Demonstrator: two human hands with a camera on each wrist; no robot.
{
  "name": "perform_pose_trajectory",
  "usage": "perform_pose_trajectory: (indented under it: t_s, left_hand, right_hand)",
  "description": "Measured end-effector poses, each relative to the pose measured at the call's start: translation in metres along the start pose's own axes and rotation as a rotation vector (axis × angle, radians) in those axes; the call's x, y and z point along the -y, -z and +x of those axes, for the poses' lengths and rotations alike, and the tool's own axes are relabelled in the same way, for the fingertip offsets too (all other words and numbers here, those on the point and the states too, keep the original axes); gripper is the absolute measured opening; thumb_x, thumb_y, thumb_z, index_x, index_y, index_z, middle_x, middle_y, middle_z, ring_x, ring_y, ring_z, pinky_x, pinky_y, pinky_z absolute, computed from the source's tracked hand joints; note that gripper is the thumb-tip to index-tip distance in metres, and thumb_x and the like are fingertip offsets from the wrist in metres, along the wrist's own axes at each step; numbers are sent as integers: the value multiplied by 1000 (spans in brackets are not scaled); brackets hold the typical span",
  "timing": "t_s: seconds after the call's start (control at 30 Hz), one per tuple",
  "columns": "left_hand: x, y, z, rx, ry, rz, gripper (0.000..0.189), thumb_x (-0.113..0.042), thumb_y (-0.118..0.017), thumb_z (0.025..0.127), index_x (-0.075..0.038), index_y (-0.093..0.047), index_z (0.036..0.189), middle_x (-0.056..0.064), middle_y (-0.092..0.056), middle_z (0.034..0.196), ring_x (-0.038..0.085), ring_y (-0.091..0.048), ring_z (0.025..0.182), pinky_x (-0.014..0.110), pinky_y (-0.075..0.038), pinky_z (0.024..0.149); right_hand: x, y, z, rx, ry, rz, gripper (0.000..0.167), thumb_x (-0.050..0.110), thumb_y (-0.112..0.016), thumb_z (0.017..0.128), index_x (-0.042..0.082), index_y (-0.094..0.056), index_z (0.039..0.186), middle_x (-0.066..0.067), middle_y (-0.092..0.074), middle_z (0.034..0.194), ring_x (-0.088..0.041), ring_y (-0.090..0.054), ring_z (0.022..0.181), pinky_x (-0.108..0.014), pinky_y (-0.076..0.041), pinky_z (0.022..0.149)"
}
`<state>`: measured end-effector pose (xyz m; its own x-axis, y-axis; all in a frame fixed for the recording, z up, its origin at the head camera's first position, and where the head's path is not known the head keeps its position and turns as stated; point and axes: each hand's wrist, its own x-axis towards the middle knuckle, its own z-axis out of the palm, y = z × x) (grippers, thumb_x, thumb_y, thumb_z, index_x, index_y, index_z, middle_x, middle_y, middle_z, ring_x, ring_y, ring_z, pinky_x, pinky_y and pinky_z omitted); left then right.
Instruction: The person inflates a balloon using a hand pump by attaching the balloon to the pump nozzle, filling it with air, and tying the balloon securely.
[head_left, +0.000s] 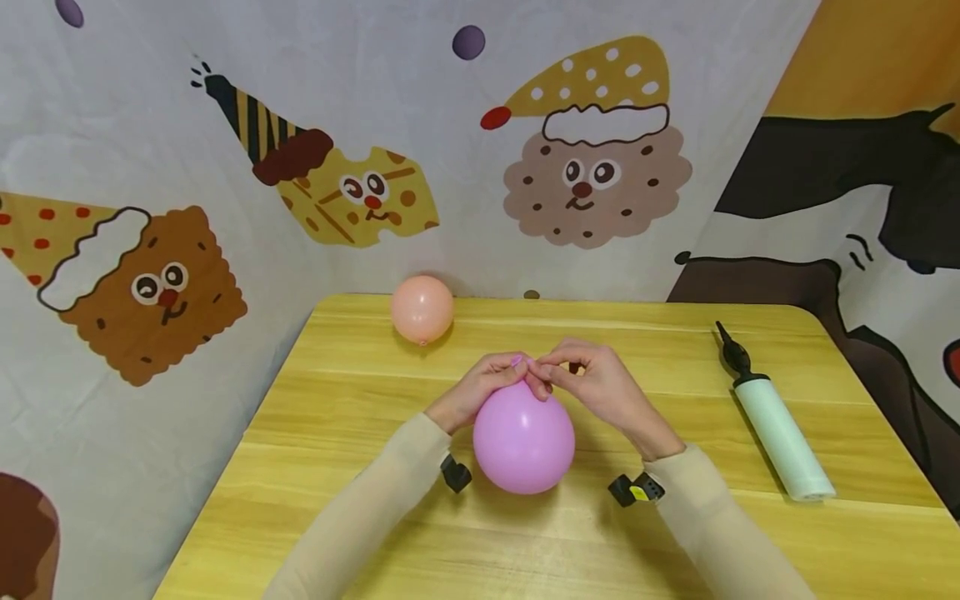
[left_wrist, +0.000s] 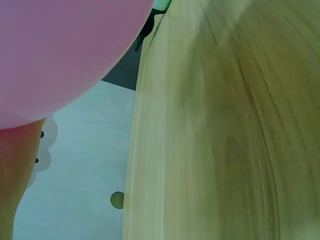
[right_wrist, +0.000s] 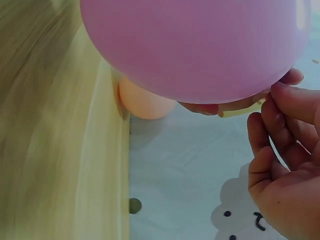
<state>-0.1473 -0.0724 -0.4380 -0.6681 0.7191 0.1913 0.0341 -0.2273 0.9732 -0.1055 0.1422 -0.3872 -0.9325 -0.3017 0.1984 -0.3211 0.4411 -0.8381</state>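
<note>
An inflated pink balloon (head_left: pixel 523 442) hangs just over the table, its neck pointing up and away from the person. At the neck, the left hand (head_left: pixel 486 385) grips the balloon with curled fingers. Thumb and forefinger of the right hand (head_left: pixel 592 379) pinch the neck close beside the left fingers. The right wrist view shows this right hand (right_wrist: pixel 290 145) with its other fingers loosely bent, while the balloon (right_wrist: pixel 195 50) hides most of the left hand. In the left wrist view the balloon (left_wrist: pixel 65 55) fills the upper left, and the fingertips are out of sight.
A small peach balloon (head_left: pixel 422 308), tied off, rests at the table's back edge. On the right lies a pale green hand pump (head_left: pixel 783 437) with a black nozzle. The wooden table (head_left: pixel 337 467) meets a cartoon-printed cloth (head_left: pixel 465 217) behind.
</note>
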Motion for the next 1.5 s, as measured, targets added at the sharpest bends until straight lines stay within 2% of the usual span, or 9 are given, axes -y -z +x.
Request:
perform_pose_trajectory:
  t_s: [0.27, 0.53, 0.73, 0.93, 1.07, 1.17, 1.23, 1.37, 1.5]
  left_hand:
    - [-1, 2, -1, -25, 3, -25, 29, -41, -55, 106, -27, -79, 99, -7, -76, 98, 21, -64, 119, 48, -40, 115]
    - [0, -1, 1, -38, -6, -64, 30, -52, -57, 102, -32, -78, 94, -13, -72, 93, 14, -58, 120, 45, -37, 115]
    - [-4, -2, 7, 47, -30, -142, 31, -61, -62, 95, -34, -79, 94, -15, -72, 91, 12, -63, 114, 39, -42, 111]
    - [-15, 2, 12, 183, -9, -100, 30, -55, -60, 99, -32, -79, 107, -9, -75, 95, 15, -64, 113, 38, -41, 112]
    - [-20, 1, 15, 159, 36, -56, 34, -39, -59, 105, -12, -79, 111, -2, -76, 100, 19, -61, 120, 40, -38, 116]
    - [-22, -3, 15, 34, 78, -37, 28, -20, -58, 107, -1, -77, 109, 2, -77, 101, 21, -62, 122, 41, -42, 114]
    - [-23, -7, 15, -66, 106, -26, 23, -12, -58, 106, -2, -79, 108, 5, -78, 102, 23, -64, 120, 40, -46, 110]
    - [-22, -12, 15, -203, 145, -12, 21, -8, -64, 103, 7, -73, 115, 9, -78, 107, 25, -67, 120, 39, -53, 103]
    - [-21, -16, 12, -285, 168, -9, 23, -5, -68, 100, 11, -70, 115, 12, -78, 105, 27, -69, 118, 40, -56, 98]
  right_hand:
    - [11, -7, 0, -110, 129, -124, 6, 10, -78, 93, 12, -82, 98, 8, -70, 91, -14, -60, 85, -34, -49, 74]
    - [13, -14, -1, -162, 121, -34, 4, 16, -77, 94, 14, -76, 91, 6, -68, 90, -17, -57, 85, -33, -45, 74]
    - [5, -20, 0, -111, 83, 303, 8, 3, -64, 94, 9, -67, 90, 0, -66, 89, -17, -56, 80, -27, -46, 67]
    - [-3, -18, -2, 189, 25, 929, 24, 8, -35, 97, 12, -56, 86, -1, -59, 84, -16, -56, 81, -28, -42, 81]
    - [-12, -11, -5, 291, -45, 1099, 28, 14, -28, 97, 16, -53, 84, 1, -51, 86, -17, -52, 87, -33, -36, 91]
    - [-20, -6, -7, 277, -38, 1057, 27, 13, -31, 99, 15, -53, 84, -1, -51, 90, -18, -51, 94, -35, -35, 94]
    - [-23, -3, -7, 255, -30, 1005, 25, 10, -34, 100, 13, -54, 85, -2, -53, 94, -18, -51, 99, -35, -35, 96]
    - [-25, 1, -11, 223, -7, 804, 19, 4, -44, 99, 9, -55, 86, 0, -59, 101, -17, -53, 119, -37, -34, 102]
    - [-21, 3, -15, 186, 22, 543, 12, 0, -54, 97, 6, -54, 87, -3, -60, 102, -25, -55, 122, -42, -43, 98]
